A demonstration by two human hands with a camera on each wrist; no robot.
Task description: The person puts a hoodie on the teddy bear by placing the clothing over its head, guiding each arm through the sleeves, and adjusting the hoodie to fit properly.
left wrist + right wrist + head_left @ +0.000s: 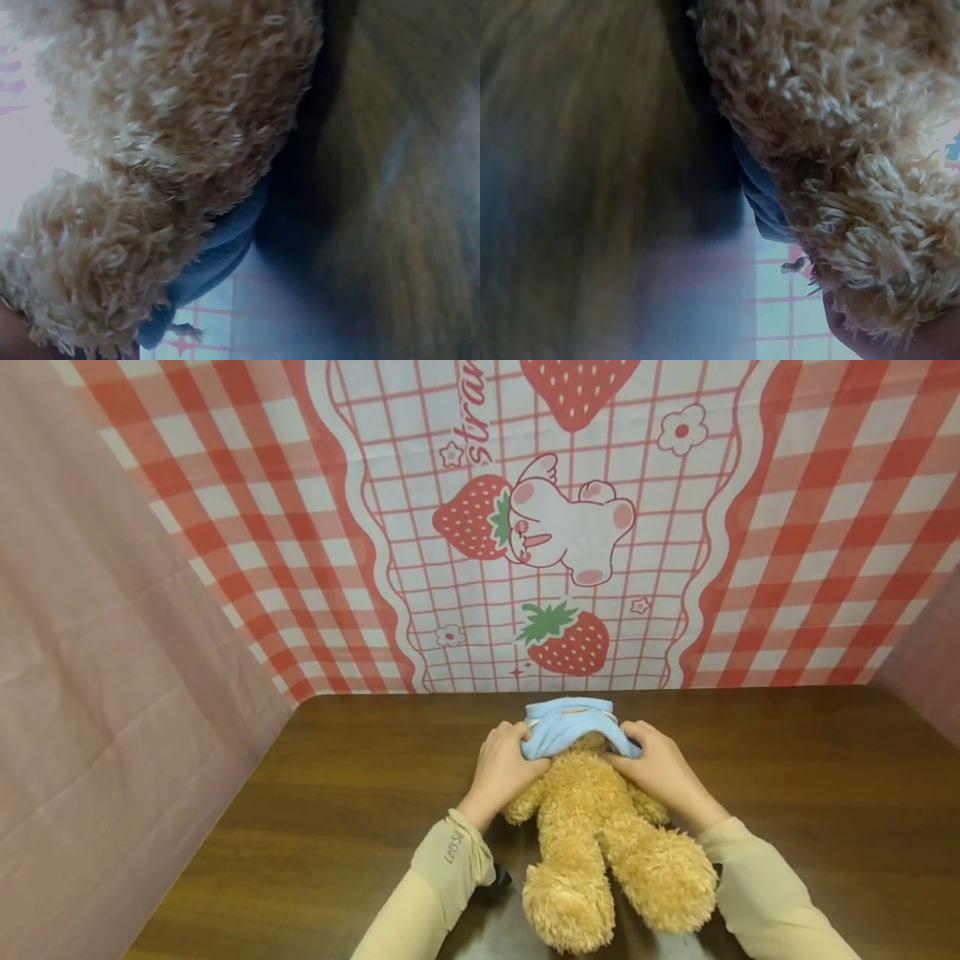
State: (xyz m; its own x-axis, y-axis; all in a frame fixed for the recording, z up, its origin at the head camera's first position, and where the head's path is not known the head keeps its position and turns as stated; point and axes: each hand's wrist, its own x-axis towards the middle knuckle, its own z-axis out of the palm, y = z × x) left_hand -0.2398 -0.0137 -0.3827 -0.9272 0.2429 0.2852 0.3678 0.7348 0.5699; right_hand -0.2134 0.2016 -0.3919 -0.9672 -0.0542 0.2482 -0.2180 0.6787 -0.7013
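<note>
A curly golden-brown teddy bear (588, 810) lies on the table, its feet toward the person. Bunched light-blue cloth, apparently a small garment (570, 727), covers the bear's head and hides its face. My left hand (506, 768) pinches the garment's left edge between thumb and fingers. On the opposite side my right hand (660, 768) grips the right edge the same way. In the left wrist view the bear's fur (180, 97) fills much of the picture, with blue cloth (217, 247) behind it. Similar fur (840, 90) hides most of the right hand in the right wrist view.
The dark brown wooden table (352, 827) reaches back to a red-and-white checked strawberry cloth (322, 568) hanging behind it. Pale pink fabric (112, 652) hangs along the left side. A small black object (497, 881) shows by the left sleeve.
</note>
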